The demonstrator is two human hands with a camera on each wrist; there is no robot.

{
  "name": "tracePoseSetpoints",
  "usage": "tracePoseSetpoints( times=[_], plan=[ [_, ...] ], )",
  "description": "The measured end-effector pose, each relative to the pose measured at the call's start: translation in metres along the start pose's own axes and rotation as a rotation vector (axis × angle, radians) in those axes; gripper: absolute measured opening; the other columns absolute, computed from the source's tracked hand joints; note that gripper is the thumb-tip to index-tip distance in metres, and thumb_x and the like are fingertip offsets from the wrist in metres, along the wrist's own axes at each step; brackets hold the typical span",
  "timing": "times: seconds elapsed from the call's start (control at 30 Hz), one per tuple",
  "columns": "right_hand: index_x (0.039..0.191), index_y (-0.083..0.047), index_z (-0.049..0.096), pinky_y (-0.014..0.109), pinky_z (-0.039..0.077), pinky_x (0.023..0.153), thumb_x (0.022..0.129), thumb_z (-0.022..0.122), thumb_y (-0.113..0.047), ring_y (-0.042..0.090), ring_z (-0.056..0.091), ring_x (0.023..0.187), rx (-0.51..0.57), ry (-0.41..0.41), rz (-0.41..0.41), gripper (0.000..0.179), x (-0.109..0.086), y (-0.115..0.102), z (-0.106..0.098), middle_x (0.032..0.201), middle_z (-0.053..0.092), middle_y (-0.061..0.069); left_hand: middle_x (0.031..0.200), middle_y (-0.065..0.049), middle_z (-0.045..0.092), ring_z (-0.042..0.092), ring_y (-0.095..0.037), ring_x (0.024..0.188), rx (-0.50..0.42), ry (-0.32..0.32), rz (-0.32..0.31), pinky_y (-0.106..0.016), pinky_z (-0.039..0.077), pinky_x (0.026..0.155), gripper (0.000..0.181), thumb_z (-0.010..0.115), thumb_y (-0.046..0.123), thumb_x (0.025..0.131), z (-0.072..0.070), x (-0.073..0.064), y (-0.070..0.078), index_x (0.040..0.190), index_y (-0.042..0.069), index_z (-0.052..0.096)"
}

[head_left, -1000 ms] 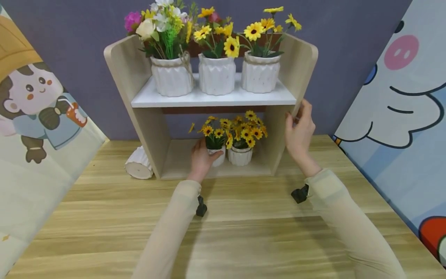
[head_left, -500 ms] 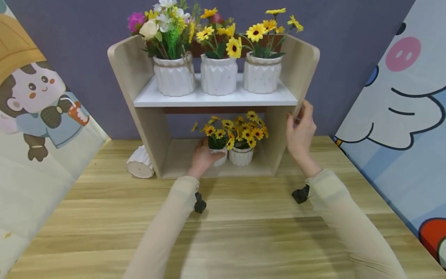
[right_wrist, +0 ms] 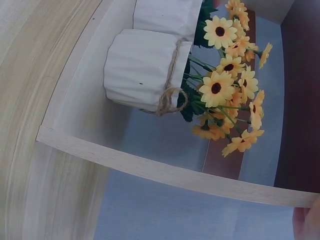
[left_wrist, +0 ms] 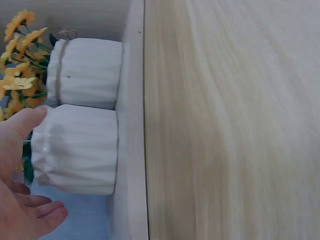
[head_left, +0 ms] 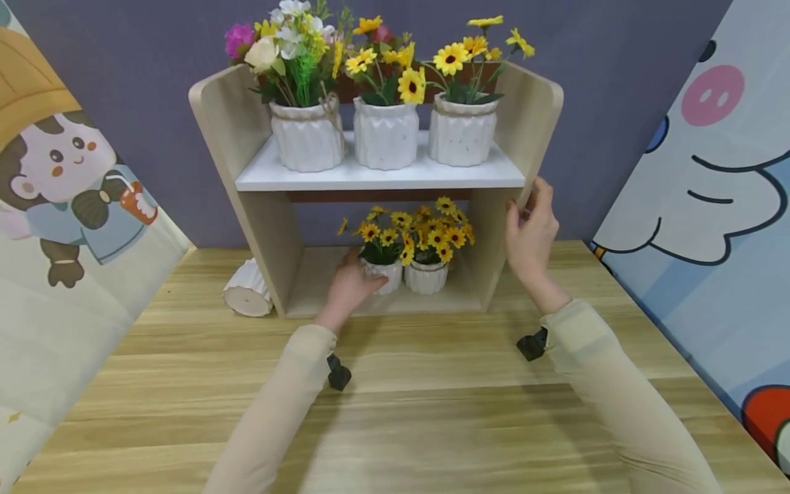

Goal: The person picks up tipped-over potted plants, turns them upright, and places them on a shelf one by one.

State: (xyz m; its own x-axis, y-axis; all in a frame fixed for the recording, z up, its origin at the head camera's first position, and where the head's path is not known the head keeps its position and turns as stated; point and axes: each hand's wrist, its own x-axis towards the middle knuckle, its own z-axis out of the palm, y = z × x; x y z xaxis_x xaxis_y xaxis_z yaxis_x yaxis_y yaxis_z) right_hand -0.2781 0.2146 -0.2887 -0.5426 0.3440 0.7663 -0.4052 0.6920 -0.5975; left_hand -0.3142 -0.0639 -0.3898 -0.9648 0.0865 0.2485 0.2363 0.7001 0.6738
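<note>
My left hand (head_left: 348, 287) is beside the left of two small white flower pots on the lower level of a wooden shelf (head_left: 262, 233). In the left wrist view its thumb overlaps the rim of that ridged pot (left_wrist: 75, 150), while the loosely extended fingers (left_wrist: 47, 215) are apart from its side. Yellow daisy-like flowers fill the pot. Close beside it stands the second pot (right_wrist: 142, 70), with twine round its neck and similar flowers. My right hand (head_left: 532, 233) grips the front edge of the shelf's right side panel, its thumb nearer the inner face.
Three larger white pots (head_left: 385, 137) with mixed and yellow flowers stand on the white upper board (head_left: 376, 180). A white ridged pot (head_left: 248, 289) lies on its side left of the shelf, on the wood-grain table (head_left: 432, 412). Printed cartoon panels flank both sides.
My left hand has shifted slightly left and lower on the pot, uncovering more of its front. The right hand keeps its hold on the shelf panel.
</note>
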Motion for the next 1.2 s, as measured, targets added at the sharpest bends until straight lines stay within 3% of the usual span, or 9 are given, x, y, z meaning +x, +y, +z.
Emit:
tracePoseSetpoints(
  times=[0.2,0.47,0.7,0.93,1.2],
  plan=[
    [0.125,-0.007,0.043,0.037,0.052,0.072,0.09,0.053,-0.012,0.027,0.062,0.086,0.009,0.011,-0.01,0.037,0.001,-0.001,0.001,0.11,0.06,0.018,0.126,-0.022,0.05,0.057,-0.039,0.1,0.099,0.038,0.077,-0.048,0.047,0.083,0.077,0.071,0.037,0.076,-0.023,-0.008,-0.004,0.136,0.005,0.035],
    [0.125,-0.006,0.043,0.036,0.052,0.074,0.089,0.053,-0.011,0.027,0.062,0.089,0.016,0.006,-0.006,0.038,0.0,-0.001,0.001,0.112,0.06,0.018,0.12,-0.019,0.057,0.058,-0.034,0.1,0.147,0.008,0.057,-0.045,0.047,0.085,0.065,0.067,0.036,0.079,-0.05,-0.019,-0.012,0.129,0.001,0.046],
    [0.126,-0.008,0.042,0.037,0.052,0.074,0.089,0.053,-0.012,0.028,0.062,0.088,0.022,0.001,-0.002,0.038,0.001,0.0,0.0,0.113,0.06,0.017,0.114,-0.016,0.061,0.06,-0.03,0.096,0.191,-0.004,0.082,-0.044,0.048,0.079,0.056,0.063,0.041,0.082,-0.065,-0.033,-0.014,0.121,0.002,0.054],
    [0.126,-0.008,0.042,0.037,0.052,0.074,0.089,0.054,-0.01,0.028,0.062,0.089,0.027,0.001,0.0,0.039,-0.001,-0.001,0.001,0.113,0.06,0.018,0.102,-0.01,0.067,0.063,-0.027,0.087,0.277,0.022,0.168,-0.042,0.049,0.069,0.029,0.063,0.028,0.083,-0.087,-0.047,-0.024,0.106,0.01,0.065],
    [0.125,-0.008,0.043,0.038,0.052,0.073,0.088,0.054,-0.009,0.029,0.062,0.087,0.025,0.008,-0.005,0.039,-0.001,-0.001,0.0,0.111,0.06,0.019,0.101,-0.014,0.066,0.062,-0.03,0.085,0.305,-0.026,0.189,-0.043,0.049,0.069,0.024,0.061,0.017,0.085,-0.114,-0.059,-0.031,0.106,0.007,0.065]
  ],
)
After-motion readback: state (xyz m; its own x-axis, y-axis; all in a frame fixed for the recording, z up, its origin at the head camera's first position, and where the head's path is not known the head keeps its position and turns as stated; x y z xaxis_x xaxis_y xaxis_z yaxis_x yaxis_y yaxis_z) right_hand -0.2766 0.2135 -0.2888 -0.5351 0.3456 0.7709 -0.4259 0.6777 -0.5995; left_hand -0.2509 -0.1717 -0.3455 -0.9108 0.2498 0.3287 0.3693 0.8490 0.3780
